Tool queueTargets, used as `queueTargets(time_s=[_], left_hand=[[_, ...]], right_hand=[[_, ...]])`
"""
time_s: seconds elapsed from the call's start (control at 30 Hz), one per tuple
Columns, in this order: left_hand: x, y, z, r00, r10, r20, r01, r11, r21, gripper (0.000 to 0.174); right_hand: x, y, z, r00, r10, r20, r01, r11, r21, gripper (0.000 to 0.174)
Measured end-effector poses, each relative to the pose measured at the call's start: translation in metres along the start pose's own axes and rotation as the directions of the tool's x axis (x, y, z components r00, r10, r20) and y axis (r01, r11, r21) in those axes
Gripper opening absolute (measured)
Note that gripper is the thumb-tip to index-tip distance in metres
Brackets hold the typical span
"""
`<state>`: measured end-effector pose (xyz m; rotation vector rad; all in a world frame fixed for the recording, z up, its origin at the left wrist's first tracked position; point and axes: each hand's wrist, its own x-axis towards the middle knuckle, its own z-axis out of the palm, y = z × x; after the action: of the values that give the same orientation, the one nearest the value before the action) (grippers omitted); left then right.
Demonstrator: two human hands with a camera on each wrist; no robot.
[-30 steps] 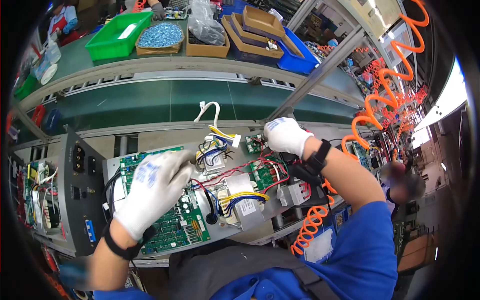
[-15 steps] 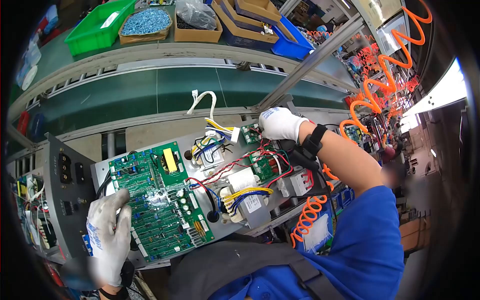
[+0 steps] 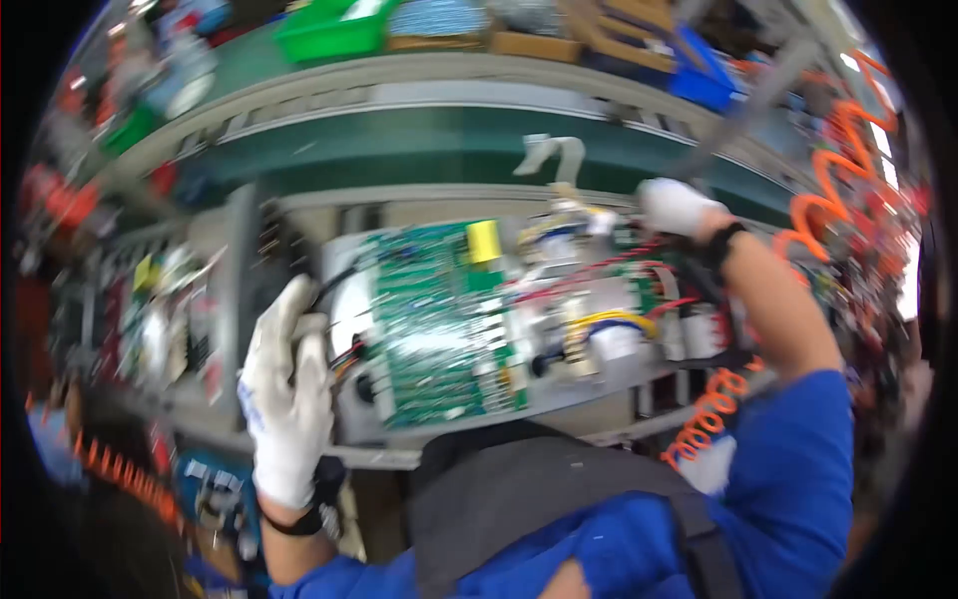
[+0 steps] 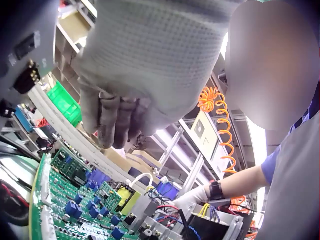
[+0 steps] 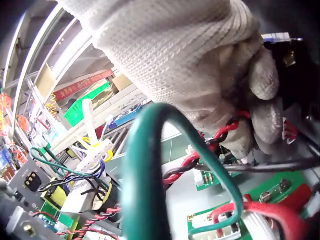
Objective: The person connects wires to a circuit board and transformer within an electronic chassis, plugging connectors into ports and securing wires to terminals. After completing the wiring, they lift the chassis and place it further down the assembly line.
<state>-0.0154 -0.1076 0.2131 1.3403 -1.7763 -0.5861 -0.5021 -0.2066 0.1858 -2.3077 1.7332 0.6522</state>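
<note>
My gloved left hand [image 3: 289,394] is just left of the large green circuit board [image 3: 429,329], beside dark cables and the dark end panel [image 3: 284,245]. In the left wrist view its fingers [image 4: 117,120] hang loosely bent, with nothing seen in them. At the far right corner of the chassis is my gloved right hand [image 3: 679,207]. The right wrist view shows its curled fingers pinching a twisted red and black wire pair [image 5: 220,135]. A thick green wire [image 5: 150,165] loops in front of that camera, above a small green board [image 5: 270,192].
Yellow and blue leads [image 3: 609,321] cross a transformer on the chassis. Behind runs a green conveyor [image 3: 399,150], with a green bin [image 3: 334,30] and a blue bin [image 3: 704,75] beyond. Another wired unit [image 3: 175,329] stands left. Orange coiled hoses [image 3: 714,409] hang right.
My left hand has gone from over the circuit board to its left side, near the end panel. My right hand stays at the same corner. The head view has swung left and blurred.
</note>
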Motion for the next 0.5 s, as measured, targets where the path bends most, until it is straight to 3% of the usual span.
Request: queueTargets(time_s=[0.03,0.07,0.1,0.13,0.17,0.2,0.23,0.27,0.3,0.33,0.37,0.4,0.43,0.47,0.5], left_hand=[[-0.023,0.001,-0.035,0.980,-0.135,-0.146,0.121,0.987,-0.104,0.037],[-0.030,0.001,-0.042,0.947,-0.233,-0.222,0.158,0.938,-0.308,0.036],[-0.042,-0.005,-0.056,0.940,-0.282,-0.194,0.201,0.914,-0.354,0.034],[-0.054,-0.008,-0.068,0.931,-0.333,-0.152,0.248,0.880,-0.406,0.032],[-0.060,0.000,-0.070,0.908,-0.396,-0.133,0.352,0.896,-0.270,0.029],[-0.071,-0.008,-0.065,0.923,-0.355,-0.146,0.317,0.919,-0.234,0.032],[-0.076,-0.007,-0.059,0.935,-0.344,-0.087,0.328,0.930,-0.165,0.032],[-0.079,-0.006,-0.050,0.942,-0.336,-0.025,0.332,0.938,-0.096,0.031],[-0.080,-0.015,-0.036,0.957,-0.289,-0.033,0.290,0.957,0.020,0.035],[-0.081,-0.031,-0.018,0.971,-0.236,-0.033,0.238,0.962,0.135,0.038],[-0.079,-0.049,-0.002,0.993,-0.113,-0.026,0.116,0.946,0.303,0.047],[-0.077,-0.065,0.012,1.000,0.009,0.004,-0.010,0.888,0.460,0.055],[-0.077,-0.076,0.024,0.999,-0.043,0.011,0.032,0.871,0.491,0.063],[-0.076,-0.080,0.033,0.995,-0.096,0.017,0.073,0.851,0.520,0.070],[-0.075,-0.068,0.031,0.920,-0.372,0.119,0.263,0.814,0.518,0.076]], right_hand=[[-0.001,-0.010,-0.008,0.974,0.226,0.028,-0.227,0.973,0.041,0.030],[-0.005,-0.011,-0.008,0.973,0.229,-0.006,-0.229,0.972,0.060,0.030],[-0.013,-0.015,-0.015,0.963,0.246,-0.113,-0.236,0.968,0.089,0.026],[-0.019,-0.023,-0.027,0.934,0.325,-0.149,-0.270,0.914,0.302,0.023],[-0.025,-0.026,-0.032,0.900,0.230,-0.369,-0.140,0.957,0.255,0.020],[-0.037,-0.043,-0.051,0.903,0.233,-0.362,-0.104,0.934,0.343,0.022],[-0.048,-0.059,-0.057,0.834,0.168,-0.525,0.064,0.917,0.393,0.024],[-0.064,-0.088,-0.071,0.841,0.120,-0.528,0.145,0.889,0.434,0.025],[-0.080,-0.116,-0.080,0.842,0.079,-0.533,0.219,0.853,0.473,0.027],[-0.088,-0.133,-0.076,0.771,-0.121,-0.625,0.427,0.827,0.366,0.028],[-0.100,-0.155,-0.076,0.841,-0.120,-0.527,0.438,0.725,0.532,0.028],[-0.100,-0.162,-0.066,0.732,-0.324,-0.600,0.574,0.768,0.285,0.029],[-0.105,-0.179,-0.063,0.710,-0.388,-0.587,0.616,0.747,0.250,0.028],[-0.103,-0.193,-0.056,0.634,-0.456,-0.625,0.684,0.707,0.178,0.027],[-0.104,-0.202,-0.045,0.639,-0.460,-0.617,0.668,0.730,0.147,0.027]])
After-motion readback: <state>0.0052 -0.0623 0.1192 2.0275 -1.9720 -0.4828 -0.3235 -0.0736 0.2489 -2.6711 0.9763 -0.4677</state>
